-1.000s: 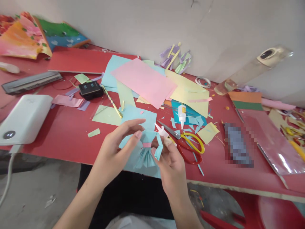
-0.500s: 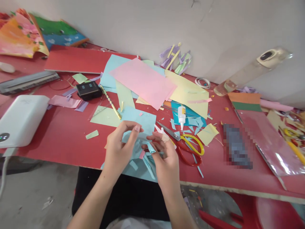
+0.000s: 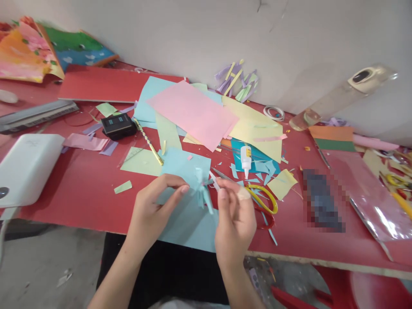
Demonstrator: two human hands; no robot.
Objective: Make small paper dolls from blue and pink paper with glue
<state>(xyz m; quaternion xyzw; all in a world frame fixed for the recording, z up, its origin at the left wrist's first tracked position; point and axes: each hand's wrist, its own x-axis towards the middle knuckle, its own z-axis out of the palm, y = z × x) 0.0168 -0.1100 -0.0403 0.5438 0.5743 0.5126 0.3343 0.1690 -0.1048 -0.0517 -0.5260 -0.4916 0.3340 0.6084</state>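
Observation:
A light blue paper bow, slightly blurred, is between my two hands over light blue sheets. I cannot tell whether it hangs from something thin or lies on the paper. My left hand is closed in a pinch left of the bow, thumb against forefinger; whatever it may hold is too small to make out. On the bow's other side my right hand is also pinched, with a bandage on a finger. A narrow white tip shows beside its fingertips. The scissors, with yellow and red handles, lie partly hidden behind this hand.
A white glue bottle lies among blue scraps. Pink paper and yellow paper lie further back. At the left are a black box, a gold pen and a white power bank. A clear bottle stands right.
My hands have drawn apart, the left moving left and the right moving right. The blue bow was at my right fingers and now shows between the hands. Both hands have closed into pinches.

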